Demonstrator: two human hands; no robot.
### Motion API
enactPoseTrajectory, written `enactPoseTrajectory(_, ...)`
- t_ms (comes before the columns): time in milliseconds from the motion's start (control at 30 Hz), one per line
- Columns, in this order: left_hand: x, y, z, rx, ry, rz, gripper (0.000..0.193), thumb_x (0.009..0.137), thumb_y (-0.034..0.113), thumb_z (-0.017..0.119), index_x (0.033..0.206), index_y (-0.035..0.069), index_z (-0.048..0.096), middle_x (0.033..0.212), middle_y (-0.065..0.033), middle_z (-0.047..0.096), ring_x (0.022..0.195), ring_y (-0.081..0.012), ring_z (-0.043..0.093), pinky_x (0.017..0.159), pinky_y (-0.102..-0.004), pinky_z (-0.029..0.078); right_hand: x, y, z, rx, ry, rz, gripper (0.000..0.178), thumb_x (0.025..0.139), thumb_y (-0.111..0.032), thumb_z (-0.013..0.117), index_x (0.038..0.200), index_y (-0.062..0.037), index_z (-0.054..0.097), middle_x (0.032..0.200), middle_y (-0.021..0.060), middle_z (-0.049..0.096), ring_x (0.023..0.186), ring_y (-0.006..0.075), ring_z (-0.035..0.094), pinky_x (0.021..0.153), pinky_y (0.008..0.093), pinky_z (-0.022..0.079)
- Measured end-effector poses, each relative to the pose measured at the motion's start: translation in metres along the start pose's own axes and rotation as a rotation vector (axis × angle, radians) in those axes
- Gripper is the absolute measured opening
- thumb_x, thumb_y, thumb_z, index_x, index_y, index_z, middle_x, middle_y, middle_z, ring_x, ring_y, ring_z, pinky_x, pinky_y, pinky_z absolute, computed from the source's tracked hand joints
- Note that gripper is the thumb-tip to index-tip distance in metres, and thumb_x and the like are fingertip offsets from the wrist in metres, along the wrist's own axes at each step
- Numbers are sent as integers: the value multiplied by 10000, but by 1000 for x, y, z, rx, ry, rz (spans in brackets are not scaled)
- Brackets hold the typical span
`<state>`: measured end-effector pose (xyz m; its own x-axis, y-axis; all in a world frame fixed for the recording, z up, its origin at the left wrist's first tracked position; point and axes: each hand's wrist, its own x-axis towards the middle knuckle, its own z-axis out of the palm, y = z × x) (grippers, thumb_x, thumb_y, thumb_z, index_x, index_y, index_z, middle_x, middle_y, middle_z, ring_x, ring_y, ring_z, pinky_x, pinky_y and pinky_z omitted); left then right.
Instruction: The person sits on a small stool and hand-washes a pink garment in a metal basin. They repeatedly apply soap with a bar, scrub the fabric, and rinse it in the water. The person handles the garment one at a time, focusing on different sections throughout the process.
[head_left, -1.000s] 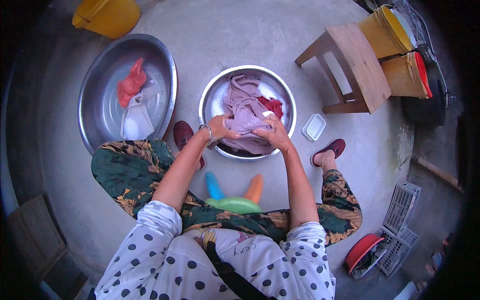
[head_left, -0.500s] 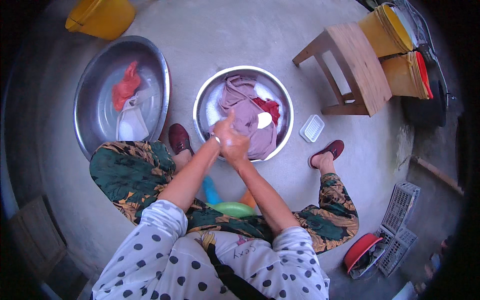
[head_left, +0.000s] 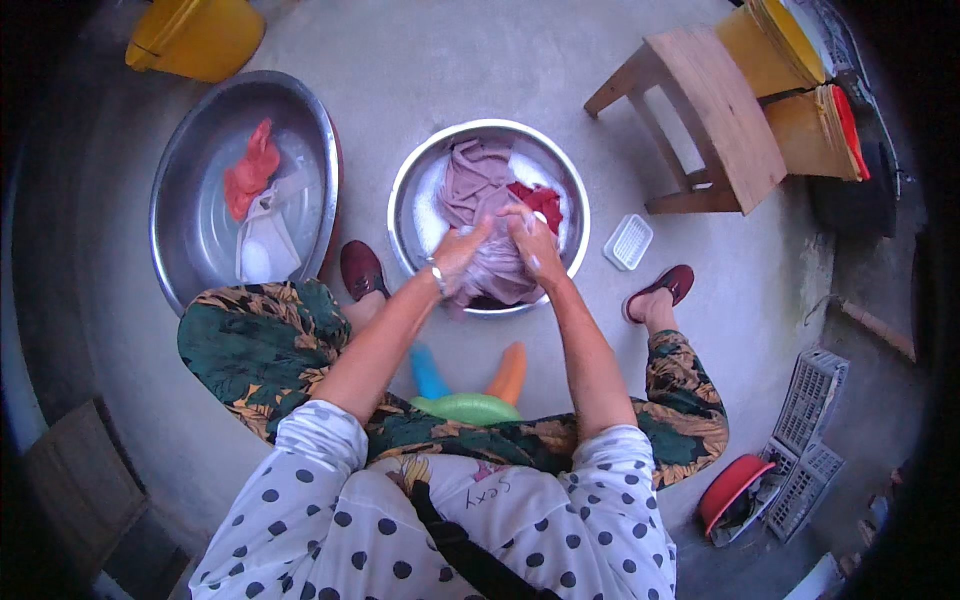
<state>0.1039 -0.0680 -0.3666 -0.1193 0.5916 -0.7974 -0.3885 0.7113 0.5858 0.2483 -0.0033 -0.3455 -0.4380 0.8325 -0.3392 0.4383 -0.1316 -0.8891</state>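
A round metal basin (head_left: 404,190) on the floor in front of me holds a wet mauve garment (head_left: 476,180). My left hand (head_left: 463,250), with a bracelet at its wrist, grips the garment's near part. My right hand (head_left: 533,243) grips the same cloth just to the right; the fabric between the two hands is smeared by motion. Beside the right hand's fingers a bit of a white oval piece, like a soap bar (head_left: 540,217), shows; the rest of it is hidden. A crumpled red cloth (head_left: 545,203) lies at the basin's right side.
Left stands a larger oval metal tub (head_left: 160,220) with a coral-red cloth (head_left: 252,170) and a white one (head_left: 266,240). A white soap dish (head_left: 628,242) sits right of the basin. Farther right are a wooden stool (head_left: 715,110) and yellow buckets (head_left: 775,45). Grey crates (head_left: 810,400) stand lower right.
My hands, close together over the basin's near side before, have parted and reached farther in, onto the mauve garment. The white oval piece, earlier fully visible on the cloth, is now mostly covered.
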Motion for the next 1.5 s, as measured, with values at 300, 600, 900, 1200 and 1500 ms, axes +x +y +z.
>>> enactPoseTrajectory(300,4,19,-52,637,-264,426,262,774,158,605,1013,54,573,872,-30,600,809,-97,535,754,-260,431,6,20,-42,720,-105,-3,249,653,-33,545,894,-16,604,1036,114,585,955,215,546,868,310,395)
enactPoseTrajectory(600,46,-33,-47,-659,-796,-282,531,754,559,530,849,38,576,780,-76,581,704,-169,557,622,-308,450,-24,-8,83,-224,338,-387,216,681,-248,582,653,-36,617,581,157,553,554,314,555,553,407,426)
enactPoseTrajectory(900,19,-35,-11,-672,-528,-41,264,796,337,536,833,79,580,805,-36,575,707,-145,556,617,-307,455,-10,-8,81,-560,475,-210,438,707,-392,596,530,8,590,494,198,538,471,340,558,481,422,419)
enactPoseTrajectory(1200,15,11,-30,28,-120,-10,538,792,488,544,986,-14,551,869,-73,604,778,-172,579,710,-292,454,5,25,-3,-170,-233,-223,470,637,-382,699,928,-28,594,990,191,569,954,301,536,810,381,405)
enactPoseTrajectory(1500,0,29,-48,1016,-142,375,458,628,194,634,1035,12,529,875,-98,612,774,-188,574,702,-282,432,20,38,-25,525,68,64,197,645,-64,561,839,-28,557,870,60,589,876,133,528,789,251,400)
